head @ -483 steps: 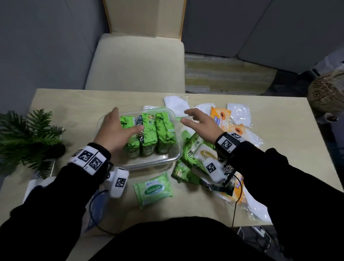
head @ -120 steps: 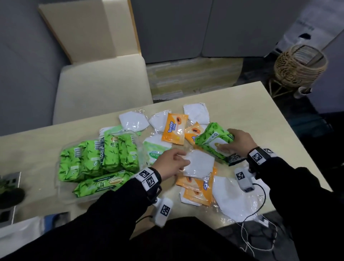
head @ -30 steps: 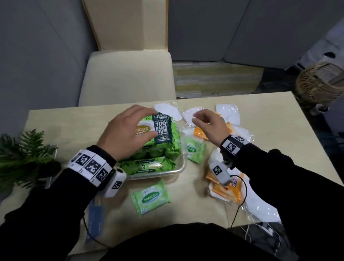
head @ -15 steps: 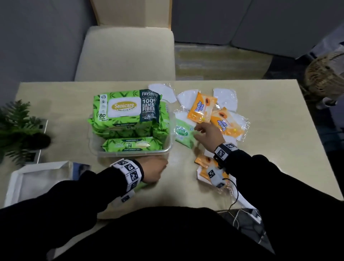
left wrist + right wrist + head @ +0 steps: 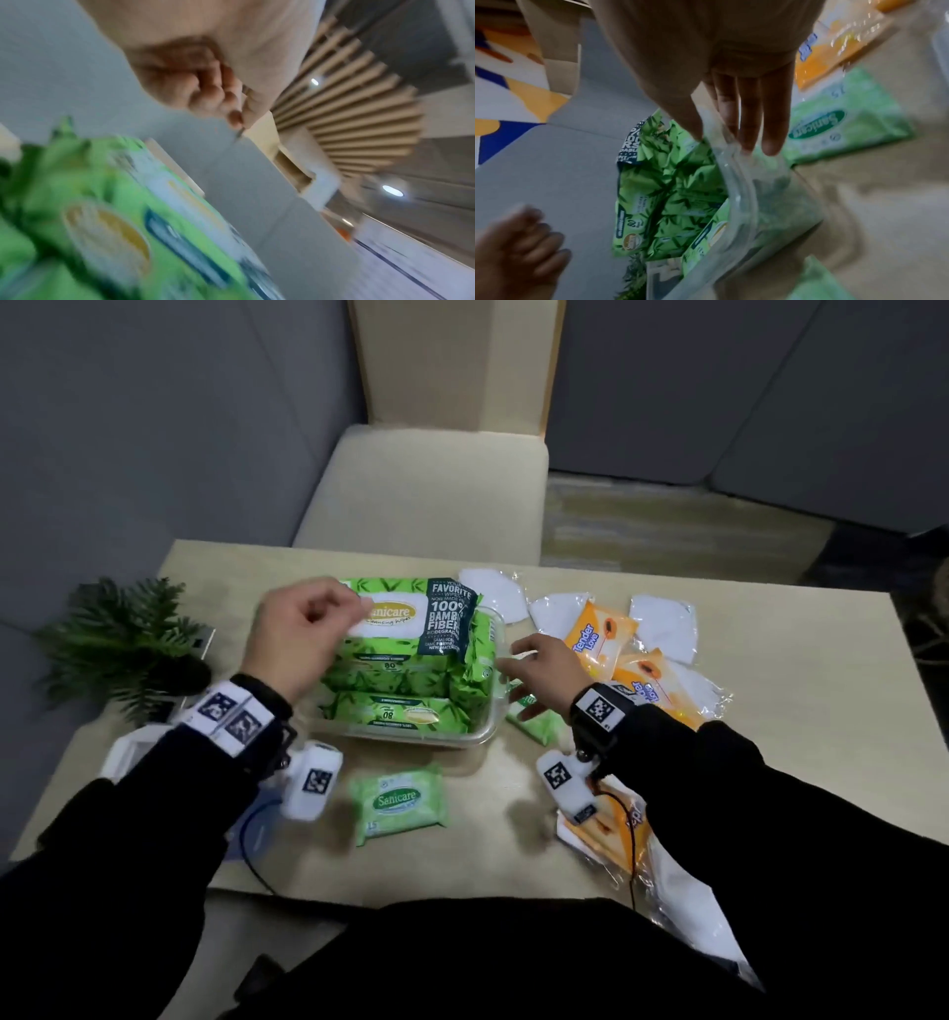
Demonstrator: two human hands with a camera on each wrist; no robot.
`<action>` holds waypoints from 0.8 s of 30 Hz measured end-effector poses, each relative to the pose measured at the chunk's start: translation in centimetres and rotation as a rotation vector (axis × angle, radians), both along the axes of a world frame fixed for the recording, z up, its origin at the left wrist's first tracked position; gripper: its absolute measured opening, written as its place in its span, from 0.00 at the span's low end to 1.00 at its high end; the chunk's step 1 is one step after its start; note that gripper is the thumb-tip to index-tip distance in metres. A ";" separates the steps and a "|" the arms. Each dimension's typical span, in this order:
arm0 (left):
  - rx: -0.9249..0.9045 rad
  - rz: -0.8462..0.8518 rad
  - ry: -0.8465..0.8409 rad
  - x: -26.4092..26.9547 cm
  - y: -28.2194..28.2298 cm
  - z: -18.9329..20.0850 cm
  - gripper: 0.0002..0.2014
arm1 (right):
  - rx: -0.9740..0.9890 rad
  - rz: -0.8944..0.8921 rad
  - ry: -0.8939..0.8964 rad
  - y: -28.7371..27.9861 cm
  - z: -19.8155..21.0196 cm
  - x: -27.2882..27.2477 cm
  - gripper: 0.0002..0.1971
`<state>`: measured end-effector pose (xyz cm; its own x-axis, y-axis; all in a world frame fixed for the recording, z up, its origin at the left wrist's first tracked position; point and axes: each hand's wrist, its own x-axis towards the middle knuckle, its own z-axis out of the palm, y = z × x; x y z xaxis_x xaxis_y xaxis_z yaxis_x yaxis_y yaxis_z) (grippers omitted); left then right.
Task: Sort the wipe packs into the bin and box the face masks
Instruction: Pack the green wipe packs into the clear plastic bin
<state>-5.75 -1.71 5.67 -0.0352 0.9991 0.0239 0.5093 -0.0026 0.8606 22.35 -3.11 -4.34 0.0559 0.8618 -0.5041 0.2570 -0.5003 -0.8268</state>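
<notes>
- I count at least three big green packs in the clear bin (image 5: 482,711) on the tabletop (image 5: 801,711), the top pack (image 5: 411,624) reading "Sanicare", "100% BAMBOO FIBER"
- Two small pale-green Sanicare packs lie outside: one (image 5: 398,803) near me, one (image 5: 534,724) beside the bin
- Orange "Tender Love" sachets (image 5: 598,631) and white masks (image 5: 662,626) lie right of the bin
- My left hand (image 5: 298,639) hovers over the top pack, fingers loosely curled, empty
- My right hand (image 5: 731,91), fingers straight, touches the bin's rim
</notes>
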 end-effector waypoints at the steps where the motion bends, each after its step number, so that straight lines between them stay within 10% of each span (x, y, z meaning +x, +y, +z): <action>1: 0.062 0.169 0.013 -1.7 2.0 -0.1 0.07 | -0.025 -0.016 0.005 0.1 0.0 -0.5 0.18; 5: -0.359 0.292 0.312 -7.9 7.4 -5.4 0.17 | -0.035 -0.119 0.001 0.3 -0.1 -1.8 0.19; 8: -0.649 0.219 0.089 -8.8 7.0 -8.4 0.11 | -0.055 -0.159 0.030 0.8 -0.2 -3.0 0.18; 24: -0.595 0.358 0.081 -21.3 9.8 -7.7 0.11 | 0.034 -0.128 0.144 5.1 -1.4 -15.4 0.08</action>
